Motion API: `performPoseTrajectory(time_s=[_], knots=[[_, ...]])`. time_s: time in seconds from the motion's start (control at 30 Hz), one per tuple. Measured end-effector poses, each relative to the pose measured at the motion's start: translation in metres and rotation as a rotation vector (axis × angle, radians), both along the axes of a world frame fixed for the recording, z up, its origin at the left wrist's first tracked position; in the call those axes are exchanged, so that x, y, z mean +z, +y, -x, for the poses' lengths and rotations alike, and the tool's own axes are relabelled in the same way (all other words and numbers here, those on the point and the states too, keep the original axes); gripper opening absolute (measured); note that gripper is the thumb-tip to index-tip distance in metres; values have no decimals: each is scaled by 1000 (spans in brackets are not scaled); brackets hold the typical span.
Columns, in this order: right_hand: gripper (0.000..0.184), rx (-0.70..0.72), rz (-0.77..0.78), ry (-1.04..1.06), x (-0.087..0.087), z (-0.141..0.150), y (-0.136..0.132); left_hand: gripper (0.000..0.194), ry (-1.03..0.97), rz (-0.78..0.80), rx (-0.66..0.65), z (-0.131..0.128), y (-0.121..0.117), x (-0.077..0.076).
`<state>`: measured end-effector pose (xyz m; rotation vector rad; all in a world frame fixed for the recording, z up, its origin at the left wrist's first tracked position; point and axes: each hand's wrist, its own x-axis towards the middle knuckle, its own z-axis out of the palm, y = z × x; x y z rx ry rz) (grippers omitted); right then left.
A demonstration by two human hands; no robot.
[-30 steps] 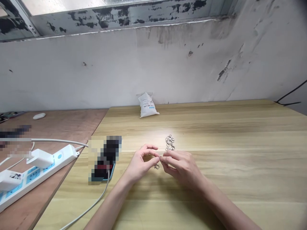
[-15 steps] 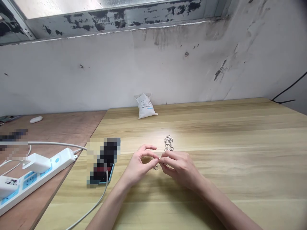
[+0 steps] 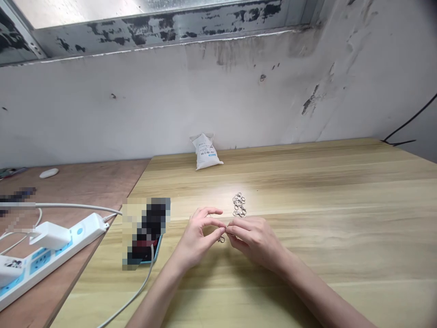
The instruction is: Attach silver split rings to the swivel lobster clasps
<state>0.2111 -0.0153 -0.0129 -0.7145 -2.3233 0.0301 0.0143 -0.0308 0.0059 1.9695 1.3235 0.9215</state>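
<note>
My left hand [image 3: 197, 235] has its thumb and index fingertip pinched together, the other fingers curved loosely above. Against that pinch, my right hand [image 3: 255, 237] has its fingers bunched, tips touching the left ones. A tiny metal ring shows only as a glint between the fingertips; most of it is covered. Just below them a silver metal clasp [image 3: 221, 239] with a rounded loop shows, partly behind the left thumb; whether it hangs or lies on the table I cannot tell. Beyond the right hand lies a small pile of silver metal clasps and rings [image 3: 239, 205].
A white printed packet [image 3: 206, 152] leans near the wall. At left, a blurred-out phone with a blue edge [image 3: 157, 248] has a white cable [image 3: 145, 280] running toward me. A white power strip [image 3: 82, 234] with chargers sits on the brown table [image 3: 102, 182].
The view has shifted slightly, moving the surroundings a little left. Both hands keep their fingertips together; the metal between them shows less than before. The pile stays put.
</note>
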Motion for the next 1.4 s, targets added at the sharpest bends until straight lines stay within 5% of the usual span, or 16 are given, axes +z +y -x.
performPoseTrajectory(time_s=[0.43,0.87,1.4], knots=[[22,29,-158,-243,1,1,-2,9,274,-119,36,-4,-6,4],[20,-73,-223,-131,5,9,-8,11,74,99,65,1,-4,7],[17,-272,-21,3,4,13,-12,10,-132,140,11,-3,-6,9]])
